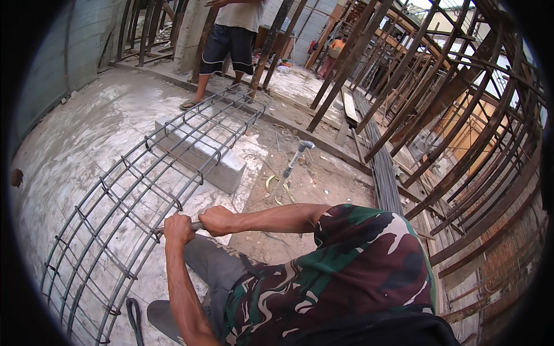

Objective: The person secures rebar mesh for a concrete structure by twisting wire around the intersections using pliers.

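Head view: On a building site, we clench a bar in both fists, left hand just beside right hand, at the right edge of a steel cage. The cage lies across a concrete block, pale floor showing through its mesh; a person stands near its far end.

Wall, pale grey: standing along the left. Concrete floor, whitish, stained: spreading beside it. Bare earth, brown, littered: bordering the concrete. Timber posts, dark, numerous: crowding the right. Back wall, light: rising behind. Daylight: coming in, upper right.
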The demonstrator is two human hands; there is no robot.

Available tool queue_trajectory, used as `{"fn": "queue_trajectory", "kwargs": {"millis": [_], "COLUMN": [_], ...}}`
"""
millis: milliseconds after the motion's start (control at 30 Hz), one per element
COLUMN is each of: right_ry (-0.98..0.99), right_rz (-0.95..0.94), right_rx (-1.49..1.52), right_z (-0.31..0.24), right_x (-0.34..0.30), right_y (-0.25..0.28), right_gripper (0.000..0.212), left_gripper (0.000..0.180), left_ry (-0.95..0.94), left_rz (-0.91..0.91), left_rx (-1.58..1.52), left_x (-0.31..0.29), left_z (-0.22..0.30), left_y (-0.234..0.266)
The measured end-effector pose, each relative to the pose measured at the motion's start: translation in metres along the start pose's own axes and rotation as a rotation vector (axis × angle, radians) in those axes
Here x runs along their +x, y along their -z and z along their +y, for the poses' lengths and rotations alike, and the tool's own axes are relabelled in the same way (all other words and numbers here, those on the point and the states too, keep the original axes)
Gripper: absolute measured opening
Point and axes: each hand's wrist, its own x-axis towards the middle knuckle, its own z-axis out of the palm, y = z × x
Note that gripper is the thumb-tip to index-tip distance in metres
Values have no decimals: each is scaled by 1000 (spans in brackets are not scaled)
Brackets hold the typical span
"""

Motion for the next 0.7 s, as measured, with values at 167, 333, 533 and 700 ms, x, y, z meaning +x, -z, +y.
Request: {"fn": "queue_trajectory", "kwargs": {"millis": [167,333,533,700], "right_ry": [-51,-124,-133,-101], "right_rz": [-148,-126,-85,-134], "right_rx": [243,358,353,389], "right_z": [-10,-15,-9,-11], "right_x": [-12,-11,-12,-6], "right_y": [-15,-31,-49,-48], "right_gripper": [25,28,28,29], "left_gripper": [8,8,8,14], "left_ry": [-165,-160,-178,-173], "left_rz": [57,77,97,100], "left_rx": [38,106,128,76], "left_x": [-20,-19,-19,-24], "left_z": [0,-12,-10,-12], "left_y": [-5,-28,-36,-28]}}
